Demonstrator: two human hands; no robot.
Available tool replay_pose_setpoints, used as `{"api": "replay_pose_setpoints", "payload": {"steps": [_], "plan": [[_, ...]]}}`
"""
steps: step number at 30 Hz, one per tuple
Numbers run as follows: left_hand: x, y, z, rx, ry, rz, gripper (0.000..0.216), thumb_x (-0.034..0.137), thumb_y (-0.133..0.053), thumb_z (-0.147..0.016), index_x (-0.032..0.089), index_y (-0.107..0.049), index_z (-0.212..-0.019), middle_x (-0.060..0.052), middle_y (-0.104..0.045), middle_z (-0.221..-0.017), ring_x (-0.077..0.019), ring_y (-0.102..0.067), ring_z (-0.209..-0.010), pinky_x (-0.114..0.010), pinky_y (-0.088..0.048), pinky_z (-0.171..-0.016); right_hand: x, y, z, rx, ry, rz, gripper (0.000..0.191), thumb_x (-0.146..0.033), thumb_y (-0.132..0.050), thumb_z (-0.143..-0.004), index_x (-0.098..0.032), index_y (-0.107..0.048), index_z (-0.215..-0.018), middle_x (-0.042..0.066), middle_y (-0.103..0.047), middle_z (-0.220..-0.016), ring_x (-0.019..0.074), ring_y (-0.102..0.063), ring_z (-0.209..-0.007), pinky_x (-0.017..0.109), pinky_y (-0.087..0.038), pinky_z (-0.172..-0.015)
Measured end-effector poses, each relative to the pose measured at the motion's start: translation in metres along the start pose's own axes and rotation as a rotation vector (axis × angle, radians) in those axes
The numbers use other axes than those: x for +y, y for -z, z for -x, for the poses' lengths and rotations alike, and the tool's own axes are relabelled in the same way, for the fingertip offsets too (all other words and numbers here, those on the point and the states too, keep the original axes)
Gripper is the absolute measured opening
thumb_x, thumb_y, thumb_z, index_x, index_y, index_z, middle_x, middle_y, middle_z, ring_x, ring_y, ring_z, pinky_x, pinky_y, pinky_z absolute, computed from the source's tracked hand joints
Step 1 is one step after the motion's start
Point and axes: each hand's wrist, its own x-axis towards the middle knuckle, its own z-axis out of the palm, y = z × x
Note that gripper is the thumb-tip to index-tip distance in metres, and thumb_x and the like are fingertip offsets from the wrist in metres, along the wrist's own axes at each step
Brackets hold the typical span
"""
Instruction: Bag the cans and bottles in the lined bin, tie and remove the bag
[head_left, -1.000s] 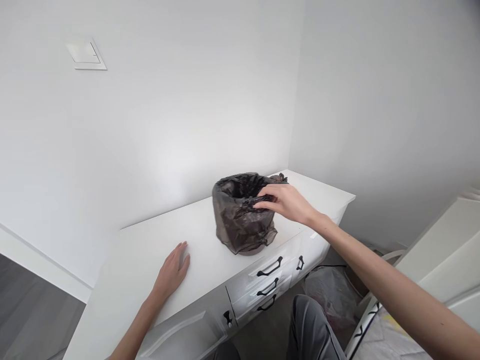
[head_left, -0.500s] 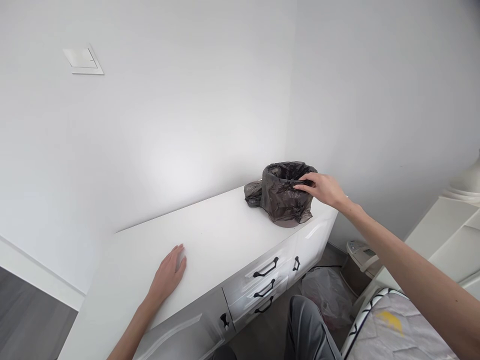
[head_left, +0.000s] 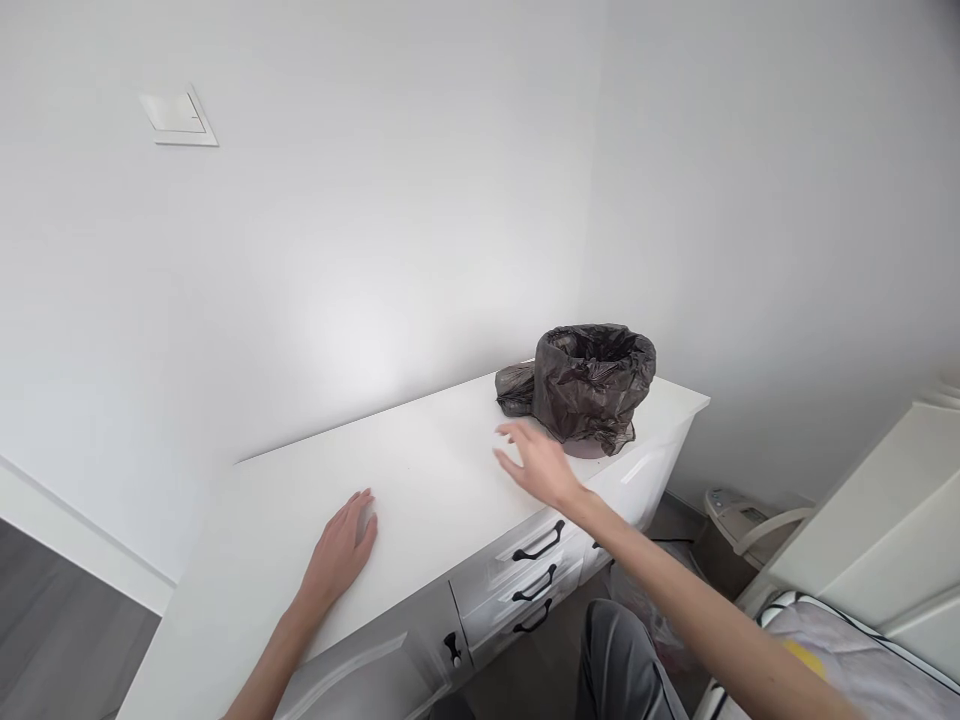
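Observation:
A trash bin lined with a black plastic bag (head_left: 596, 400) stands upright at the right end of the white cabinet top (head_left: 435, 480). The bag's edge is folded over the rim, and a strip of the bin's base shows below it. A bunched roll of black plastic (head_left: 515, 390) lies against the bin's left side. My right hand (head_left: 536, 465) hovers in front of the bin, slightly blurred, fingers apart and holding nothing. Flat on the cabinet top at the left rests my left hand (head_left: 341, 550), its fingers stretched out and empty.
Black handles (head_left: 538, 540) stick out from the cabinet's drawer fronts. Behind the cabinet is a white wall with a switch plate (head_left: 180, 117). On the floor at right stands a pale appliance with a handle (head_left: 750, 525), near a mattress (head_left: 862, 650). My knee (head_left: 622, 650) is below.
My right hand has let go of the bag's edge at the bin's rim and moved left and toward me. My left hand stays put. The view has shifted slightly.

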Motion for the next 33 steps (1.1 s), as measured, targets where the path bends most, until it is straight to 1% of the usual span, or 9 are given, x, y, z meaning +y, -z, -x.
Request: {"api": "replay_pose_setpoints", "payload": {"steps": [2,4,7,9,11,16,21,29,33], "plan": [[0.001,0.000,0.000,-0.002,0.008,0.002,0.051,0.048,-0.036,-0.101,0.024,-0.055,-0.142,-0.008,-0.055,-0.157,-0.0313,-0.048,-0.147,-0.052,-0.042,-0.120,-0.005,-0.032,-0.003,-0.138,0.027,-0.043,0.050,-0.047,-0.048,-0.102,-0.025,-0.056,-0.146,0.014,-0.059,-0.147,0.0337,-0.055,-0.136,0.051,-0.047,-0.112],[0.000,0.000,0.001,-0.013,0.021,0.002,0.052,0.048,-0.036,-0.101,0.023,-0.054,-0.143,-0.008,-0.054,-0.157,-0.0311,-0.047,-0.148,-0.053,-0.041,-0.121,-0.003,-0.054,-0.006,-0.244,0.021,-0.051,0.056,-0.046,-0.042,-0.104,-0.018,-0.050,-0.152,0.016,-0.048,-0.160,0.0323,-0.040,-0.151,0.050,-0.033,-0.124],[-0.003,-0.003,0.000,-0.027,0.040,0.000,0.053,0.049,-0.034,-0.102,0.022,-0.052,-0.144,-0.008,-0.052,-0.159,-0.0301,-0.045,-0.150,-0.052,-0.040,-0.122,0.007,-0.073,-0.006,-0.362,-0.052,-0.011,0.066,-0.050,-0.031,-0.107,-0.010,-0.040,-0.159,0.018,-0.031,-0.169,0.0295,-0.021,-0.160,0.046,-0.018,-0.130],[-0.007,-0.007,0.000,-0.022,0.042,0.000,0.053,0.050,-0.034,-0.102,0.022,-0.052,-0.144,-0.008,-0.051,-0.159,-0.0298,-0.044,-0.151,-0.052,-0.040,-0.122,0.015,-0.082,-0.004,-0.404,-0.078,0.028,0.068,-0.053,-0.024,-0.108,-0.012,-0.037,-0.161,0.016,-0.027,-0.171,0.0276,-0.017,-0.161,0.045,-0.011,-0.131],[-0.011,-0.011,-0.002,-0.006,0.027,-0.003,0.053,0.050,-0.035,-0.102,0.023,-0.052,-0.145,-0.008,-0.052,-0.159,-0.0297,-0.043,-0.151,-0.051,-0.039,-0.123,0.022,-0.090,-0.001,-0.411,-0.068,0.063,0.069,-0.054,-0.020,-0.108,-0.013,-0.038,-0.161,0.014,-0.026,-0.172,0.0264,-0.015,-0.162,0.045,-0.007,-0.131],[-0.016,-0.018,-0.006,0.006,0.012,-0.044,0.057,0.050,-0.035,-0.103,0.021,-0.049,-0.150,-0.009,-0.049,-0.161,-0.0297,-0.042,-0.151,-0.051,-0.038,-0.124,0.030,-0.101,0.001,-0.391,-0.056,0.105,0.071,-0.054,-0.018,-0.109,-0.012,-0.038,-0.162,0.015,-0.026,-0.172,0.0261,-0.016,-0.161,0.045,-0.006,-0.131],[-0.017,-0.022,-0.009,-0.047,0.001,-0.129,0.065,0.052,-0.029,-0.105,0.015,-0.044,-0.157,-0.009,-0.041,-0.166,-0.0283,-0.034,-0.156,-0.052,-0.032,-0.128,0.028,-0.101,0.000,-0.408,-0.075,0.133,0.068,-0.053,-0.018,-0.109,-0.014,-0.036,-0.163,0.012,-0.024,-0.172,0.0239,-0.014,-0.162,0.044,-0.006,-0.131],[-0.023,-0.025,-0.009,-0.044,-0.034,-0.193,0.065,0.052,-0.028,-0.106,0.018,-0.044,-0.159,-0.004,-0.037,-0.167,-0.0266,-0.033,-0.156,-0.051,-0.032,-0.128,0.026,-0.098,-0.001,-0.419,-0.078,0.155,0.069,-0.052,-0.015,-0.110,-0.013,-0.036,-0.163,0.011,-0.023,-0.172,0.0231,-0.014,-0.162,0.043,-0.006,-0.131],[-0.024,-0.027,-0.008,-0.037,-0.039,-0.206,0.064,0.051,-0.027,-0.107,0.017,-0.044,-0.158,-0.004,-0.036,-0.167,-0.0256,-0.033,-0.157,-0.049,-0.031,-0.129,0.026,-0.097,-0.001,-0.408,-0.074,0.161,0.068,-0.050,-0.017,-0.110,-0.013,-0.037,-0.163,0.011,-0.024,-0.172,0.0232,-0.016,-0.161,0.042,-0.007,-0.131]]}}
